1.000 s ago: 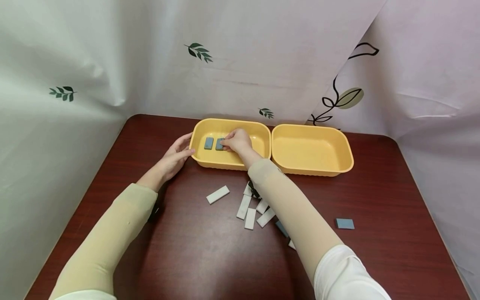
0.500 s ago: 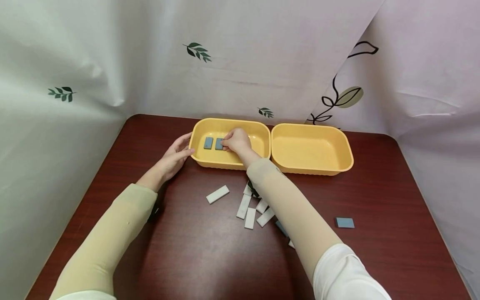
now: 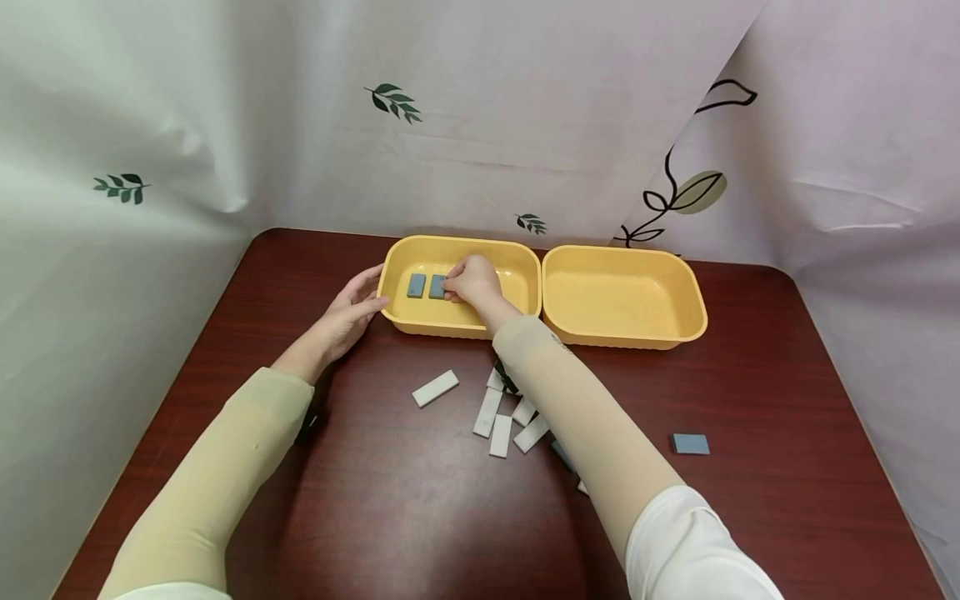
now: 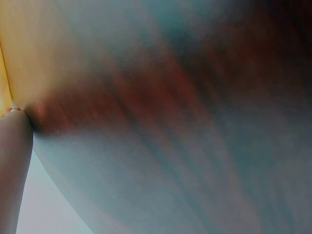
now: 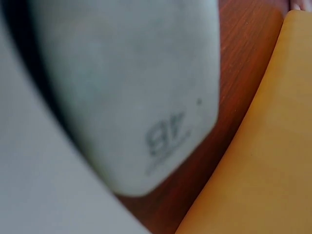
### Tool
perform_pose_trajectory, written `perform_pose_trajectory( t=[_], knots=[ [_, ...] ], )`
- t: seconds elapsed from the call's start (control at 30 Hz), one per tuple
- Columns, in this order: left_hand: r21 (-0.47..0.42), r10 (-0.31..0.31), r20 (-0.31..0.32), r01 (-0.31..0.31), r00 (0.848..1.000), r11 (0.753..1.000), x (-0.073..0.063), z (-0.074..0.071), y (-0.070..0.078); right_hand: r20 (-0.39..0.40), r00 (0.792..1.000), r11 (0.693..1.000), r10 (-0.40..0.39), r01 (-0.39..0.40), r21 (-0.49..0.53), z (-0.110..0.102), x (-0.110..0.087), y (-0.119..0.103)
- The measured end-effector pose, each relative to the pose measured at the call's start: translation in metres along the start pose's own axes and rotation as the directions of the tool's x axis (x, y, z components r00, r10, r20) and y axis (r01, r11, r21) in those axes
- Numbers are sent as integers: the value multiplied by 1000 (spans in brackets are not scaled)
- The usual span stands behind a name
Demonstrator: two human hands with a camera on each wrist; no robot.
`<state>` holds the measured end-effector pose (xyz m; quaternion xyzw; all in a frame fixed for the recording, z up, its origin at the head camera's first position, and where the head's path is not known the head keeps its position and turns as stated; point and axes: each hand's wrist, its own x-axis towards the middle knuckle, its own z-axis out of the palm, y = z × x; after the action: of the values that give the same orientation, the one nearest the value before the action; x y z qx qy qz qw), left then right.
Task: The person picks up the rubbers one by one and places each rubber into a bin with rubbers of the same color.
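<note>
My left hand [image 3: 347, 312] rests against the left end of the left yellow bin [image 3: 457, 326], the thumb tip at the rim and the fingers along the outer wall. Inside that bin my right hand [image 3: 476, 282] pinches a blue-grey eraser [image 3: 437, 287] near the floor; the fingers cover its right part. A second blue-grey eraser [image 3: 416, 286] lies flat to its left, a small gap between them. The right wrist view shows a white eraser [image 5: 131, 97] marked 4B up close, beside the yellow bin wall [image 5: 263, 146]. The left wrist view is mostly blurred.
Another yellow bin [image 3: 622, 292] stands right against the first. Several white erasers [image 3: 500, 436] are scattered below, partly under my right forearm, with one white eraser [image 3: 435, 388] apart on the left. A blue-grey eraser [image 3: 690, 444] lies on the right of the dark red table [image 3: 420, 517].
Hardly anything differs: both hands keep their places at the left bin, and the eraser under the right fingers sits almost where it did. The view has shifted very slightly.
</note>
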<state>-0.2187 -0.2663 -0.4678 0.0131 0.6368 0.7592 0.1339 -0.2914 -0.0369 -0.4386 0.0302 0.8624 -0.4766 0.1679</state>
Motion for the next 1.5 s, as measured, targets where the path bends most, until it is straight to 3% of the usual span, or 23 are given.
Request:
perform_pose_trajectory(
  t=[0.73, 1.5],
  knots=[
    [13, -10, -5, 10, 1000, 1000, -1, 1, 1, 19, 1000, 1000, 2, -2, 13, 1, 3, -1],
    [1, -1, 2, 1, 1000, 1000, -1, 0, 0, 44, 999, 997, -8, 5, 72, -3, -8, -1]
  ],
)
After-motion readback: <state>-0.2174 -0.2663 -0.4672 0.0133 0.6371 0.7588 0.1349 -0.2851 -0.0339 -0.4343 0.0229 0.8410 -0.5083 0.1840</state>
